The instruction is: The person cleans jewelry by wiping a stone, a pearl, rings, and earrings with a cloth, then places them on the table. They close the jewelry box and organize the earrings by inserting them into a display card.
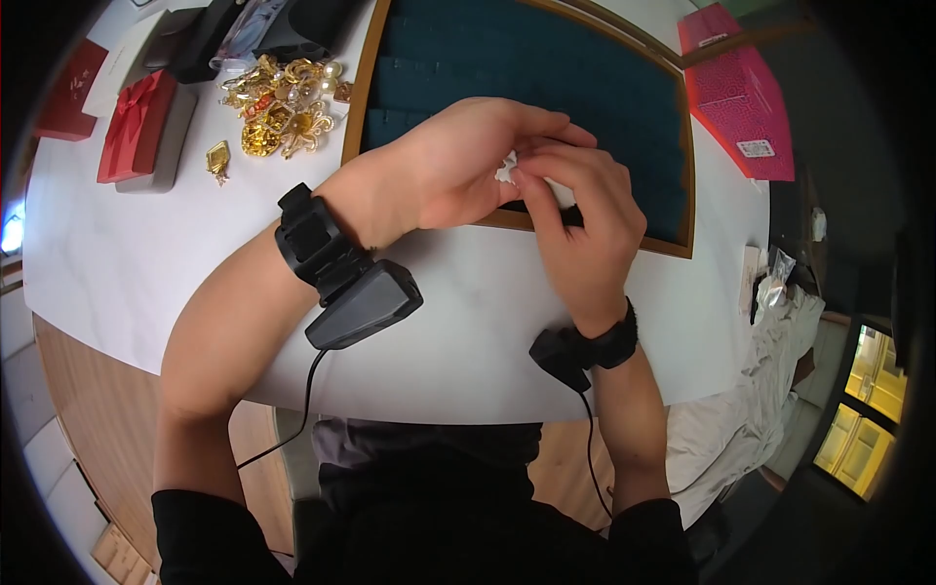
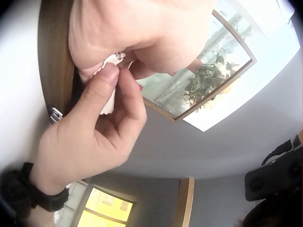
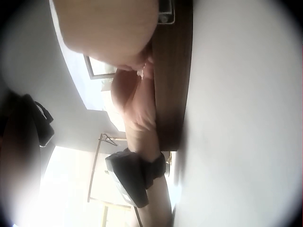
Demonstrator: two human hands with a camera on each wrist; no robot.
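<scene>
Found small white scalloped-edged piece (image 2: 109, 101) pinched narrowly in right hand (image 1: 597, 214), above near edge of wood-framed dark teal panel (image 1: 546, 58). Could not tell left hand's (image 1: 458, 161) grip. Noted gold-and-pearl jewellery heap (image 1: 278, 107) toward far-left corner of white tabletop (image 1: 468, 292). Judged handling under way, release not yet done; could confirm nothing finished.

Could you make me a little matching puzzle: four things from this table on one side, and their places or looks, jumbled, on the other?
Things
1. Gold-coloured jewellery
2. Pink package
3. Small white item
4. Wood-framed tray

Places or looks
A. Pinched by the person's right hand
B. Heaped to the left of the tray
C. Has a dark blue-green inside
D. Just beyond the tray's right side

Right pairs: 1-B; 2-D; 3-A; 4-C
</scene>
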